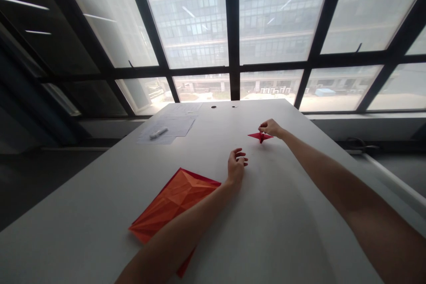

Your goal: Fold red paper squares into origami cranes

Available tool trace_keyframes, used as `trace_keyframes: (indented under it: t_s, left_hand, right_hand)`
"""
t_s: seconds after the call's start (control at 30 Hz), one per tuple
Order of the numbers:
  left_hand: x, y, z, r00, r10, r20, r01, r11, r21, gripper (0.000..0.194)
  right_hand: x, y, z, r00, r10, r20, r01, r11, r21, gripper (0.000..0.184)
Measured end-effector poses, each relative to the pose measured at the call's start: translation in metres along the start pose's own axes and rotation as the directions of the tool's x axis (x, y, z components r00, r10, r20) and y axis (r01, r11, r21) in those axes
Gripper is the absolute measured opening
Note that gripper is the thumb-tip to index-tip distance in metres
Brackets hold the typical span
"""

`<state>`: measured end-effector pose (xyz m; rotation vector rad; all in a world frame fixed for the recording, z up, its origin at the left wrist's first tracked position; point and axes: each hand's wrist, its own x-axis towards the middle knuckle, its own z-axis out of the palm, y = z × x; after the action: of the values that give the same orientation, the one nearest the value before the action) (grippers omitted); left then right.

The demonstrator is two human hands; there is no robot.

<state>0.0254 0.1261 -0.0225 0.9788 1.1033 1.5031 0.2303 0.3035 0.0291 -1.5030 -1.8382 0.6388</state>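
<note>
Toward the far right of the table, my right hand [270, 127] pinches the top of a small red origami crane [261, 136] with its wings spread to both sides. Whether the crane touches the tabletop, I cannot tell. My left hand [237, 164] is nearer to me, resting over the table with loosely curled, parted fingers and nothing in them. Below my left forearm lies a creased orange sheet of paper [176, 193], with red showing along its edges. The forearm covers part of that sheet.
The white table [259, 213] reaches toward tall windows with dark frames. On its far left side are several printed paper sheets [179, 124], with a white cylindrical object [159, 133] on top. Two small round holes [214, 107] are near the far edge.
</note>
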Motion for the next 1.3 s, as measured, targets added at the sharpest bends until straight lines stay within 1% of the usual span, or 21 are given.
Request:
trace_keyframes:
  t_s: [0.17, 0.3, 0.53, 0.67, 0.73, 0.8, 0.9, 1.03, 1.1, 1.17, 1.2, 1.3]
  left_hand:
    - [0.000, -0.001, 0.000, 1.000, -0.003, 0.001, 0.003, 1.000, 0.005, 0.041]
    - [0.000, -0.001, -0.001, 1.000, 0.000, -0.004, 0.000, 1.000, 0.012, 0.042]
    - [0.001, -0.001, -0.001, 1.000, 0.003, -0.006, -0.003, 1.000, 0.019, 0.041]
    - [0.001, 0.000, -0.003, 1.000, -0.001, -0.001, 0.001, 1.000, -0.001, 0.040]
    - [0.001, 0.003, -0.003, 1.000, -0.016, 0.005, 0.016, 1.000, -0.026, 0.040]
    - [0.000, 0.006, -0.003, 0.999, -0.040, 0.034, 0.042, 0.997, -0.064, 0.041]
    - [-0.002, 0.011, -0.002, 0.994, -0.066, 0.082, 0.074, 0.992, -0.102, 0.042]
    - [-0.003, 0.014, -0.001, 0.993, -0.071, 0.099, 0.079, 0.993, -0.084, 0.040]
    - [-0.003, 0.014, -0.001, 0.991, -0.071, 0.110, 0.080, 0.994, -0.074, 0.039]
    - [-0.002, 0.014, -0.001, 0.989, -0.072, 0.126, 0.080, 0.995, -0.063, 0.038]
    - [-0.002, 0.016, -0.001, 0.988, -0.074, 0.139, 0.082, 0.995, -0.055, 0.038]
    - [-0.002, 0.024, 0.004, 0.979, -0.073, 0.188, 0.083, 0.995, -0.047, 0.037]
  right_hand:
    - [0.007, 0.002, 0.002, 1.000, 0.000, 0.026, 0.000, 1.000, 0.010, 0.012]
    - [0.008, 0.003, 0.003, 1.000, 0.006, 0.024, -0.006, 1.000, 0.017, 0.015]
    - [0.002, 0.002, -0.005, 1.000, 0.011, -0.012, -0.011, 0.999, 0.035, 0.024]
    - [-0.007, -0.001, -0.014, 0.998, 0.012, -0.069, -0.007, 0.998, 0.062, 0.023]
    - [-0.016, -0.001, -0.018, 0.991, 0.024, -0.132, -0.014, 0.997, 0.073, 0.023]
    - [-0.028, 0.001, -0.020, 0.976, 0.047, -0.213, -0.029, 0.996, 0.087, 0.025]
    - [-0.050, 0.009, -0.022, 0.943, 0.102, -0.316, -0.069, 0.991, 0.113, 0.027]
    - [-0.080, 0.022, -0.019, 0.891, 0.181, -0.416, -0.129, 0.980, 0.149, 0.032]
    - [-0.095, 0.027, -0.014, 0.869, 0.218, -0.445, -0.161, 0.973, 0.164, 0.034]
    - [-0.109, 0.026, -0.005, 0.867, 0.234, -0.439, -0.175, 0.970, 0.170, 0.033]
    - [-0.117, 0.024, 0.001, 0.876, 0.231, -0.424, -0.172, 0.970, 0.171, 0.031]
    - [-0.139, 0.009, 0.025, 0.922, 0.175, -0.345, -0.122, 0.978, 0.169, 0.023]
